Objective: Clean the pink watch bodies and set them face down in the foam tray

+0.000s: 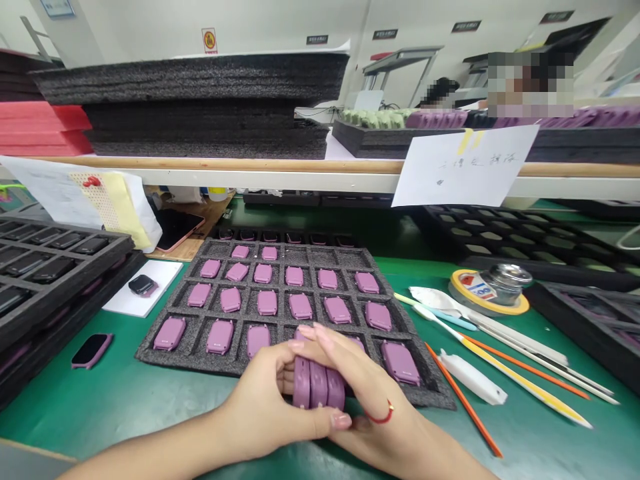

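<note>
Cupped together at the tray's near edge, my left hand point(265, 400) and my right hand point(370, 387) are closed around a row of purple watch cases point(319, 385) standing on edge, side by side. My left thumb runs along their underside, and my right fingers lie over their top. Just beyond is a black foam tray point(195, 353) with many compartments, most holding a purple watch case point(267, 303) laid flat. Some compartments in its back row hold none. My hands hide part of the front row.
Left are a dark-screened purple watch point(93, 351), another watch point(143, 285) on white paper, and stacked foam trays point(65, 267). Right lie a tape roll point(487, 293), an orange stick point(465, 400), a yellow-and-white tool point(525, 380) and a white piece point(473, 377). A shelf point(280, 175) crosses behind.
</note>
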Demonstrator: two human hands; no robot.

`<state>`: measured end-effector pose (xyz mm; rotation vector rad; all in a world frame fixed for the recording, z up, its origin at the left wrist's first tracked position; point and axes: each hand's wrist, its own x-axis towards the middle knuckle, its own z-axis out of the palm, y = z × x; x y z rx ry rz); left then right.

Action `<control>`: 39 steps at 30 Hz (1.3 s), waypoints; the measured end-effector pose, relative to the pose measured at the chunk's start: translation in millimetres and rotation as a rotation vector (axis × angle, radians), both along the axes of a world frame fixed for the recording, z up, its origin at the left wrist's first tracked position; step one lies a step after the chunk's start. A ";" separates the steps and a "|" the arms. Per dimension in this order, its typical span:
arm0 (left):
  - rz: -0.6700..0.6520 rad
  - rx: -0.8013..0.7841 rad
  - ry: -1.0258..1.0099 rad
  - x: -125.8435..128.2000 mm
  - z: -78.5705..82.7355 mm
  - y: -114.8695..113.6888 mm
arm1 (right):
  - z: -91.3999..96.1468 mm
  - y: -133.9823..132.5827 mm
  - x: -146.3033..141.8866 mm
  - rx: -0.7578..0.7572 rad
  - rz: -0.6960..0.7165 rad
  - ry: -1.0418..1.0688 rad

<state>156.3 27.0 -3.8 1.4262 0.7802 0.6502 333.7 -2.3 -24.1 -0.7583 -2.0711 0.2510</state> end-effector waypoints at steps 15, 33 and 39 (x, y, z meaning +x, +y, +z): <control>-0.038 0.538 0.023 -6.1 2.9 -1.3 | 1.4 3.2 3.4 -0.726 -0.007 0.612; -0.095 -0.203 -0.134 -4.5 -2.9 -3.9 | 7.8 -6.7 -6.1 -0.424 -0.074 0.385; -0.098 -0.441 -0.336 2.9 -2.6 0.6 | 0.6 -5.4 -5.3 -0.245 -0.072 0.157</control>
